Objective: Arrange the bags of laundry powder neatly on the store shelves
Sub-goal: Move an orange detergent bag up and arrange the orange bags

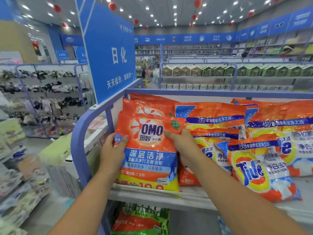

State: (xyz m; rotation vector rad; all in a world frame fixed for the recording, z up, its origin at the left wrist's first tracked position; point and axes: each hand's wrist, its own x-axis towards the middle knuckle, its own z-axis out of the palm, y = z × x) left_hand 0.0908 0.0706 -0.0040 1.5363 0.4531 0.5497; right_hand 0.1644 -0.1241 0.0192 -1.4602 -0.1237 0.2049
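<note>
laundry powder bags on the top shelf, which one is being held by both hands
The front orange OMO bag at the shelf's left end; left hand and right hand grip its sides. The Tide bags lie untouched.

A shop — aisles of stocked shelves (237,77), a blue department sign (111,55), price-stickered detergent bags (149,150)

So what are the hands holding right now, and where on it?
Both grip the front OMO bag: left hand on its left edge, right hand on its upper right edge.

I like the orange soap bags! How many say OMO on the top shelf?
2: the front OMO bag gripped by left hand and right hand; another OMO bag directly behind. More may hide behind.
</note>
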